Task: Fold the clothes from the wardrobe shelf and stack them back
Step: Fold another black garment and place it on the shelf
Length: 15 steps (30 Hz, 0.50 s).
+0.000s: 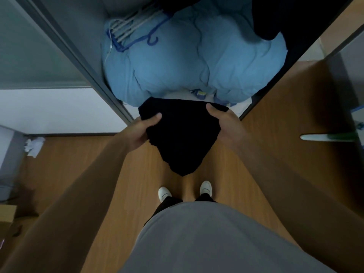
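A black garment (181,134) hangs between my hands in front of the open wardrobe, its lower end drooping to a point above my shoes. My left hand (144,131) grips its left edge, thumb on top. My right hand (224,125) grips its right edge the same way. The garment's upper edge sits just before a bulky light-blue duvet (197,62) that fills the wardrobe compartment. More dark clothing (295,18) hangs at the top right inside the wardrobe.
Blue and white hangers (134,30) lie on the duvet at the back left. The grey wardrobe frame (82,62) runs on the left, a wooden door (295,119) with a handle (327,137) on the right. Crumpled white paper (33,146) lies on the wooden floor.
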### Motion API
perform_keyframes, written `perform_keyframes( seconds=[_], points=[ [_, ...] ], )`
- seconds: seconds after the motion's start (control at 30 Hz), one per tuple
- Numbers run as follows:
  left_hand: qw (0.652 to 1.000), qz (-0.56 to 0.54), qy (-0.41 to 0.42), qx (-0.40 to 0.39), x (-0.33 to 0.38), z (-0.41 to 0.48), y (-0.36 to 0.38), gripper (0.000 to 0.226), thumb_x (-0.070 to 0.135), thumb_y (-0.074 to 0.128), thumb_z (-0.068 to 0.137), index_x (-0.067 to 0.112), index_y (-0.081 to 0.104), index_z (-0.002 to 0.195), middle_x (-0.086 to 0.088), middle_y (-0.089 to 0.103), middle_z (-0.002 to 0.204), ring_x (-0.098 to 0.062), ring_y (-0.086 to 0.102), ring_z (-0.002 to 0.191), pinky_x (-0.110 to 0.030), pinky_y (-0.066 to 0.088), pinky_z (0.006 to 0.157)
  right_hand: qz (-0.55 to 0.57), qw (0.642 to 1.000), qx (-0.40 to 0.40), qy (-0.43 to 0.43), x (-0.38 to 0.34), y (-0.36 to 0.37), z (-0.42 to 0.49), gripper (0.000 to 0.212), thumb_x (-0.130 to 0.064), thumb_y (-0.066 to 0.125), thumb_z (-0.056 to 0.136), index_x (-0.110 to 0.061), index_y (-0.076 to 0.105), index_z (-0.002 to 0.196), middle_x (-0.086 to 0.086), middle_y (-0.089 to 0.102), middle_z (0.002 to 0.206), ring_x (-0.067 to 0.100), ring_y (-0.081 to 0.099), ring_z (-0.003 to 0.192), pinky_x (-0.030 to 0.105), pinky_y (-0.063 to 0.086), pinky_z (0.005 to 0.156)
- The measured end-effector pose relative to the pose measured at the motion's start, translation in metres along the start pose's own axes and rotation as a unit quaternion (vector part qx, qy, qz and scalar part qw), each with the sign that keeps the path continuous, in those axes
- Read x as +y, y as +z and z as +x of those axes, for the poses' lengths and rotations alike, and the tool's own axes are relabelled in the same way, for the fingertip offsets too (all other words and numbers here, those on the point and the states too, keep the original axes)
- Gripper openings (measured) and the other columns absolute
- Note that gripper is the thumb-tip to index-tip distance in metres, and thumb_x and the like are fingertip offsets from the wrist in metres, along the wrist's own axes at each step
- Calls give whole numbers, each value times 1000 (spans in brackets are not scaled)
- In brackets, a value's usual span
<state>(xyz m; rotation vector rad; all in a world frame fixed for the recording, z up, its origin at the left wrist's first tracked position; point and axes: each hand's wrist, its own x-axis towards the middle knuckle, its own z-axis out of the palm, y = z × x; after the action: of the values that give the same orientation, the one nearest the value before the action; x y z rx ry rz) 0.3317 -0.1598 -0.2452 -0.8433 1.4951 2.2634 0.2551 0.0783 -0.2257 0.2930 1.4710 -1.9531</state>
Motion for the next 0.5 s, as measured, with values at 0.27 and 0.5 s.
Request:
perform_keyframes(
  seconds=[0.27,0.5],
  points=[
    [987,-83,45,132,24,18,-12,44,37,63,95,12,59,131,-3,71,123,-17,69,109,-28,58,77,74,993,-37,80,-20,21,2,34,-21,53,102,-2,62,129,15,68,126,27,66,115,38,52,99],
    [998,10,3,65,10,17,-26,52,57,52,96,23,59,134,4,70,126,-17,66,116,-40,50,100,92,988,-42,116,-19,22,4,35,-27,51,103,-6,64,127,12,70,122,24,69,109,35,57,92]
  ],
)
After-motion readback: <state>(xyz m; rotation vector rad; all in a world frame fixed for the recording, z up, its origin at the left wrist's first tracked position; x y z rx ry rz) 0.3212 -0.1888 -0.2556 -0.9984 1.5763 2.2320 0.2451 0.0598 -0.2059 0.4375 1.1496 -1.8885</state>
